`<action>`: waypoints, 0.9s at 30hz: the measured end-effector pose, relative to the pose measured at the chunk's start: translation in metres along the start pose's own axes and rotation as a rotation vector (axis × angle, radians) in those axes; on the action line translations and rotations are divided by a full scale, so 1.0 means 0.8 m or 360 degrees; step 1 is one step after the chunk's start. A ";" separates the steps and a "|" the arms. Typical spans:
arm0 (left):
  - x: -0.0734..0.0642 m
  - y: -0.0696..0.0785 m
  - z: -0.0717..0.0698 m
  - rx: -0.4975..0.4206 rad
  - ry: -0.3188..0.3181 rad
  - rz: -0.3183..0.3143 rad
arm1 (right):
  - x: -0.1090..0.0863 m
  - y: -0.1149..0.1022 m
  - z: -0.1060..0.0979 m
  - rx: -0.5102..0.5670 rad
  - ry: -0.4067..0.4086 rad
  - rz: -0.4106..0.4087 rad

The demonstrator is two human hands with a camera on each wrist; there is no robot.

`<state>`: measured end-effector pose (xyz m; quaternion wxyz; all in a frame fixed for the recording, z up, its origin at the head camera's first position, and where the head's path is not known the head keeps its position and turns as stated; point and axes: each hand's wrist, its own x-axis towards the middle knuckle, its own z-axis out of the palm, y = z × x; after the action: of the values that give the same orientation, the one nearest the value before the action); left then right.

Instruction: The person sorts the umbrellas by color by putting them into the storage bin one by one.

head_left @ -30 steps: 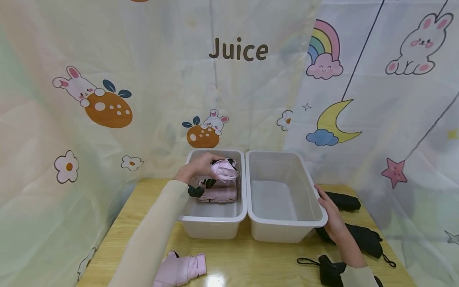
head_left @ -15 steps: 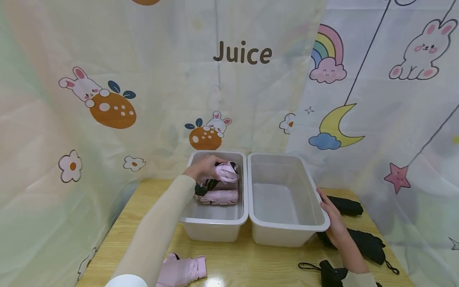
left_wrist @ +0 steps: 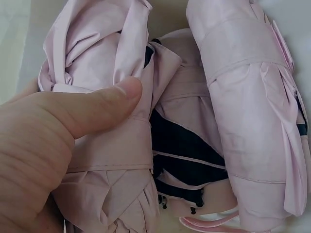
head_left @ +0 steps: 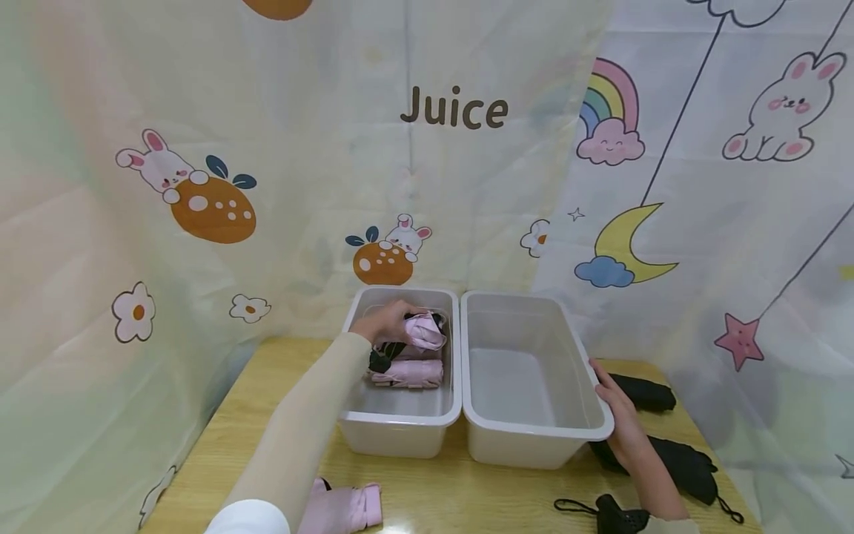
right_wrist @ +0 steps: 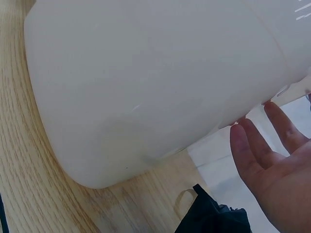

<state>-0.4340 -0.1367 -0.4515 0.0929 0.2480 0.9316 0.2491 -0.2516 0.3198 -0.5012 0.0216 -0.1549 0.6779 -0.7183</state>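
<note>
In the left bin (head_left: 394,439) my left hand (head_left: 390,323) grips a folded pink umbrella (left_wrist: 109,145), its thumb lying across the strap. Beside it is a second pink umbrella (left_wrist: 182,73) with a dark inner side showing, partly covered. A third pink umbrella (left_wrist: 248,102), rolled up, lies at the near side of the group. My right hand (head_left: 623,419) is at the right side of the right bin (head_left: 517,449). Its extended fingers (right_wrist: 245,145) touch the outer wall close to the rim.
Both pale bins stand side by side on the wooden table (head_left: 247,415), against a printed curtain. Another pink umbrella (head_left: 343,508) lies at the front left. To the right lie black folded umbrellas: one behind (head_left: 643,394), one beside the right forearm (head_left: 680,467), one in front (head_left: 612,514).
My left hand has shifted slightly right within the left bin, still holding the pink umbrella. The right hand stays at its bin. The head view has tilted a little upward.
</note>
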 end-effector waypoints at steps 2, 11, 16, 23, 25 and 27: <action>0.000 -0.005 0.003 -0.0052 0.0004 0.0011 | 0.000 0.001 0.001 0.0004 0.0012 0.0004; 0.006 -0.006 0.007 -0.0265 -0.0019 -0.0092 | 0.001 0.002 0.001 0.0052 0.0020 -0.0011; 0.008 -0.014 0.014 -0.0272 -0.0031 -0.0092 | -0.003 0.006 0.002 0.0054 0.0023 -0.0002; 0.003 -0.010 -0.002 -0.0007 0.0086 0.0008 | -0.003 0.007 0.003 0.0041 0.0036 -0.0012; 0.002 -0.011 -0.007 0.0021 0.0122 0.0012 | -0.003 0.006 0.003 0.0040 0.0031 -0.0012; 0.001 -0.011 -0.009 0.0040 0.0138 -0.0002 | -0.001 0.004 0.003 0.0042 0.0021 -0.0015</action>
<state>-0.4406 -0.1465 -0.4498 0.0495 0.2376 0.9379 0.2477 -0.2504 0.3177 -0.5042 0.0157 -0.1530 0.6678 -0.7282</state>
